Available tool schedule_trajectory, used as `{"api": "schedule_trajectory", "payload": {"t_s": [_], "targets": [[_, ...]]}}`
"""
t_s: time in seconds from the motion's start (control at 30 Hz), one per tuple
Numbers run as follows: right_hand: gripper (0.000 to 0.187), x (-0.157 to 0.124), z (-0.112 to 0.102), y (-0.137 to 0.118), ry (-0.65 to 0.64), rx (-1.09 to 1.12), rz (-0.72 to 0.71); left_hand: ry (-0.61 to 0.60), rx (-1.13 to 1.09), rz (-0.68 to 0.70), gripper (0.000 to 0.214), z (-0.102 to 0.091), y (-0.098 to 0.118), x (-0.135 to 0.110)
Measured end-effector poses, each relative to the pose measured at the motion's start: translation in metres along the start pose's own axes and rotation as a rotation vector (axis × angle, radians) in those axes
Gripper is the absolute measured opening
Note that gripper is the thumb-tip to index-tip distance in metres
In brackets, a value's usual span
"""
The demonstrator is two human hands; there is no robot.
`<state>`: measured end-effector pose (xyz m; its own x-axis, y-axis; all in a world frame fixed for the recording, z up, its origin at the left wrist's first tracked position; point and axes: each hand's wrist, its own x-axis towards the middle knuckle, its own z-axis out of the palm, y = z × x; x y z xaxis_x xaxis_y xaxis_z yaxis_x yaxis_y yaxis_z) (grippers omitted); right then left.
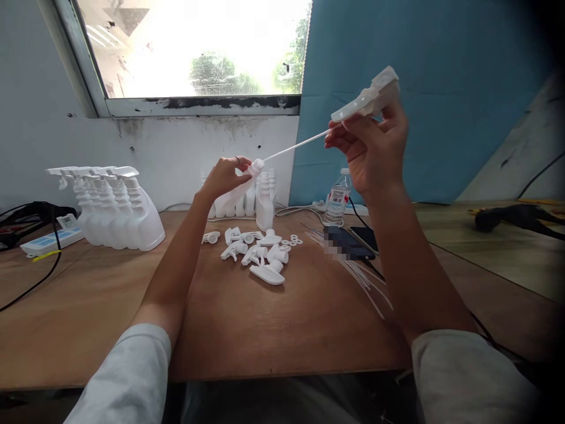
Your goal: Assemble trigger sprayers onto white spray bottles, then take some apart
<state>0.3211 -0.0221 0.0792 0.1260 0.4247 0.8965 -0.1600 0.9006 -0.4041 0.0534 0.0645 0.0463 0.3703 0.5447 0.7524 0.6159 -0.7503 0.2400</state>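
My left hand is closed around the neck of a white spray bottle, which is tilted in the air above the table. Raised higher to the right, my right hand grips a white trigger sprayer head. A thin white dip tube runs from the sprayer head down to the mouth of the bottle; its far end meets the opening, and I cannot tell how deep it reaches. Below lies a pile of loose white trigger sprayer heads, with small white washers beside it.
Assembled spray bottles stand in a row at the left. Open-necked white bottles stand behind my left hand. Loose thin tubes, a phone and a water bottle are on the right. Cables and a power strip lie far left.
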Motion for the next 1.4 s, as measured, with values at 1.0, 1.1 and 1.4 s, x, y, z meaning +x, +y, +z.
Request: {"api": "schedule_trajectory", "payload": {"t_s": [1.0,1.1,1.4], "targets": [[0.027,-0.043,0.045,-0.052,-0.657,-0.247,0.474,-0.631,-0.44,0.176,0.034,-0.047,0.092,-0.025],[0.025,-0.043,0.046,-0.054,-0.701,-0.302,0.52,-0.709,-0.348,0.209,0.03,-0.043,0.09,-0.024],[0.02,-0.049,0.051,-0.047,-0.785,-0.384,0.521,-0.686,-0.291,0.125,0.022,-0.061,0.083,-0.023]]}}
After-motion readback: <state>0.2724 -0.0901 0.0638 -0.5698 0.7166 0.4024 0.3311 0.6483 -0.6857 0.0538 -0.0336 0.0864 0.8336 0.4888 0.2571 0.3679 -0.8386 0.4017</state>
